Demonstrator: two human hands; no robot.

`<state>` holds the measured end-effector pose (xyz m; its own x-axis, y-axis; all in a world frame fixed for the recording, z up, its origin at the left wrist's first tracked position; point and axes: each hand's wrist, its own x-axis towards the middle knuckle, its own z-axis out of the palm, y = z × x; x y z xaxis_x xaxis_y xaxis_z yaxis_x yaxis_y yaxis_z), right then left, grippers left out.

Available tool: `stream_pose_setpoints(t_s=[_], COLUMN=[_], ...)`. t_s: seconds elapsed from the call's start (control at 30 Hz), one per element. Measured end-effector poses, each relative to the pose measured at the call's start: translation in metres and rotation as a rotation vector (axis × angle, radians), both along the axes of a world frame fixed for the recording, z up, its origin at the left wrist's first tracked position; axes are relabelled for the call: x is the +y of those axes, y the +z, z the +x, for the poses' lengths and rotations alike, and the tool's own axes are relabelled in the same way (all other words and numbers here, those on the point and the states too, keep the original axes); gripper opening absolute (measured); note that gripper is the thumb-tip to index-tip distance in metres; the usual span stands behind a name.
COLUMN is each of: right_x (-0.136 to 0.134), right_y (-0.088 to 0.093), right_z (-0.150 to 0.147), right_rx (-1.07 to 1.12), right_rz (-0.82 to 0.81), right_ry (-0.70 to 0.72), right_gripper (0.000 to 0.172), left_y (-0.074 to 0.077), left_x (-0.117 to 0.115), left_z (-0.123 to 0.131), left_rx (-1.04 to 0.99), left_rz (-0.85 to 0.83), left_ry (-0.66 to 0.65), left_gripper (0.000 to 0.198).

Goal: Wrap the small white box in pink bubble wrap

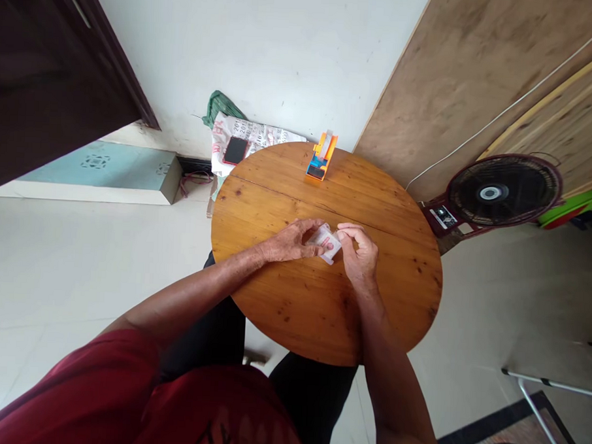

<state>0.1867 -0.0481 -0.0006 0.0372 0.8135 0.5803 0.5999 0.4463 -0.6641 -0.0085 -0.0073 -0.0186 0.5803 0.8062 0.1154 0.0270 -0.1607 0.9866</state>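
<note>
A small whitish, see-through plastic packet (330, 244) with red print sits above the middle of the round wooden table. My left hand (298, 240) grips it from the left, its thumb lying across the front and the fingers behind. At the packet's upper right edge my right hand (358, 251) is closed in a pinch, thumb against forefinger. Whatever lies between those fingertips is too small to make out. Farther back on the table stands an orange tape dispenser (322, 159) with a roll of clear tape, apart from both hands.
The round wooden table (273, 299) stands close in front of me. Beyond its far left edge, a phone (236, 150) rests on a printed white sack (270, 134). A dark fan (503, 192) is on the right. A metal-legged rack (538, 403) shows at lower right.
</note>
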Motion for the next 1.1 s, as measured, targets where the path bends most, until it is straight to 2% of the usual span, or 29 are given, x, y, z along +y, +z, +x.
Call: stream_pose_setpoints(t_s=[0.23,0.4,0.53,0.67,0.87,1.0,1.1], right_x=[-0.007,-0.008,-0.006,-0.003,0.001,0.004,0.007], right_y=[0.014,0.016,0.012,0.008,0.004,0.003,0.002], right_z=[0.002,0.010,0.018,0.023,0.025,0.028,0.030], right_rx=[0.139,0.207,0.291,0.411,0.537,0.632,0.687], right_rz=[0.008,0.001,-0.019,-0.032,-0.080,-0.135,-0.175], right_ry=[-0.014,-0.043,-0.050,-0.056,-0.106,-0.132,-0.151], right_gripper=[0.015,0.017,0.018,0.018,0.020,0.025,0.028], left_y=[-0.009,-0.002,0.009,0.016,0.019,0.017,0.014], left_x=[0.000,-0.003,-0.005,-0.006,-0.007,-0.007,-0.006], left_z=[0.002,0.002,-0.002,-0.006,-0.008,-0.005,-0.003], left_rx=[-0.073,-0.153,-0.175,-0.166,-0.143,-0.197,-0.237], left_rz=[-0.061,-0.178,-0.239,-0.228,-0.264,-0.246,-0.230], left_ry=[-0.003,-0.111,-0.184,-0.239,-0.196,-0.198,-0.147], left_gripper=[0.084,0.092,0.076,0.059,0.051,0.047,0.041])
